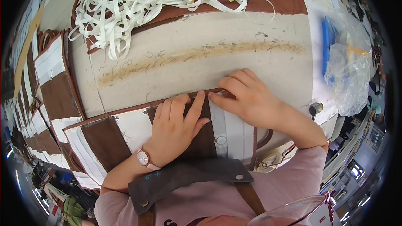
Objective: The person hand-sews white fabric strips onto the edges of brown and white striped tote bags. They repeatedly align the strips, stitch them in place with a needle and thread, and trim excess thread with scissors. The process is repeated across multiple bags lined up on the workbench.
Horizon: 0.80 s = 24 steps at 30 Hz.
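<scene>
A flat panel with wide brown and white stripes [106, 140] and a dark brown edge lies before me, against my dark apron. My left hand [171, 127] rests on it with fingers spread; the index fingertip presses at the far edge. Pinched at that same edge, just to the right, is my right hand [247, 96], with thumb and curled fingers closed on the panel's edge. Exactly what lies under its fingertips is hidden. A round white disc [220, 140] sits on the panel's right part, and a brown cord loop [264, 139] sticks out at its right side.
A tangled heap of white tape [117, 8] covers brown material [289, 2] at the far side. Similar striped panels [63, 90] are stacked at left. Clear plastic bags [349, 71] and a blue object [328, 37] lie right. A glue-like stained strip [201, 54] crosses the worktop.
</scene>
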{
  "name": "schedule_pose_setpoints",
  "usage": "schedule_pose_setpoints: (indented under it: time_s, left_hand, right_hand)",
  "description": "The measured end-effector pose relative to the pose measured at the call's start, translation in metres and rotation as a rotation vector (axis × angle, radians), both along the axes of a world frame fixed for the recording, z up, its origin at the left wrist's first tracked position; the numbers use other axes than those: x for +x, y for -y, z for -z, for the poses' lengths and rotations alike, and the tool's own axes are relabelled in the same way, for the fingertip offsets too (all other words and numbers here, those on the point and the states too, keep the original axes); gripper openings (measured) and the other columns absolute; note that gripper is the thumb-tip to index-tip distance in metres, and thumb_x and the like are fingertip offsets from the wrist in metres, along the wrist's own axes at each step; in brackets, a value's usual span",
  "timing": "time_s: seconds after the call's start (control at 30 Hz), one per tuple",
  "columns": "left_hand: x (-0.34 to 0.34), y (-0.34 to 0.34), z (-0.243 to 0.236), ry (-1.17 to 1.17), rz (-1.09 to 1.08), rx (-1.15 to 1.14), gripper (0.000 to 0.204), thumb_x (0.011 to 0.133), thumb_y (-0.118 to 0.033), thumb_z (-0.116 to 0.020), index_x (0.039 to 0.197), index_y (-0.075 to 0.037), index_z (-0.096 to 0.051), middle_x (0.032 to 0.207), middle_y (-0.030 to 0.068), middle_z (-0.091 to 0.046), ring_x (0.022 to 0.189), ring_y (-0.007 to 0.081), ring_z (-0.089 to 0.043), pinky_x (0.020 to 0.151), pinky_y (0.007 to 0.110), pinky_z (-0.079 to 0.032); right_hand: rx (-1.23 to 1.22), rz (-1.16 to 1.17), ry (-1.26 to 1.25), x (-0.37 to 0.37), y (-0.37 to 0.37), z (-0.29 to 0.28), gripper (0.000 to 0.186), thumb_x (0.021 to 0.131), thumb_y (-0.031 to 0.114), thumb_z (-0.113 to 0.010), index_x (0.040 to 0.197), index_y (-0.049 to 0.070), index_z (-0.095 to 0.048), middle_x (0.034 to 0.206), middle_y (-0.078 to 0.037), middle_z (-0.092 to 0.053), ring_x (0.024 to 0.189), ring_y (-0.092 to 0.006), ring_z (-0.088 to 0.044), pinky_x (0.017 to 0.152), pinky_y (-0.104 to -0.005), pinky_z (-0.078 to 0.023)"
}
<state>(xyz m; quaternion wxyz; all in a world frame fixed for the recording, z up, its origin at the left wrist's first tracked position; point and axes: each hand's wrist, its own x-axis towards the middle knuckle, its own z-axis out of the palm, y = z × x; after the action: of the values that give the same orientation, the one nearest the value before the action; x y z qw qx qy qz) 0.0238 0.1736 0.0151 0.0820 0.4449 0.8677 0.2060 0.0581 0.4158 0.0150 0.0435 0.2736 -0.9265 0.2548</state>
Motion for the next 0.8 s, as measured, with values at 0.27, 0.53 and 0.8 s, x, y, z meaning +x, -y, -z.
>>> schedule_pose_setpoints:
  time_s: [0.27,0.53,0.8]
  left_hand:
    - [-0.001,-0.005,0.002,-0.074,0.107,0.059,0.06,0.081,-0.028,-0.077,0.136,-0.009,-0.061,0.108,0.0098,-0.052,0.094,0.0257,-0.055,0.081,0.038,-0.047]
    - [0.0,-0.026,0.0,-0.041,0.122,0.033,0.07,0.079,-0.036,-0.077,0.143,-0.013,-0.057,0.103,0.0097,-0.048,0.089,0.0268,-0.05,0.079,0.038,-0.046]
    - [-0.003,-0.03,-0.002,-0.037,0.135,-0.03,0.068,0.08,-0.037,-0.076,0.142,-0.014,-0.057,0.099,0.0092,-0.047,0.086,0.0259,-0.05,0.076,0.037,-0.046]
  right_hand:
    - [-0.196,0.24,0.219,0.001,-0.011,-0.004,0.023,0.076,-0.004,-0.073,0.097,0.003,-0.065,0.093,-0.01,-0.059,0.087,-0.032,-0.056,0.079,-0.0419,-0.046]
    - [-0.154,0.173,0.165,-0.004,-0.007,-0.003,0.018,0.073,-0.001,-0.069,0.089,0.003,-0.061,0.089,-0.011,-0.055,0.086,-0.032,-0.055,0.081,-0.0421,-0.046]
    - [-0.165,0.227,0.1,0.002,-0.006,0.005,0.021,0.074,-0.006,-0.069,0.093,0.002,-0.063,0.091,-0.011,-0.057,0.084,-0.032,-0.054,0.076,-0.0412,-0.044]
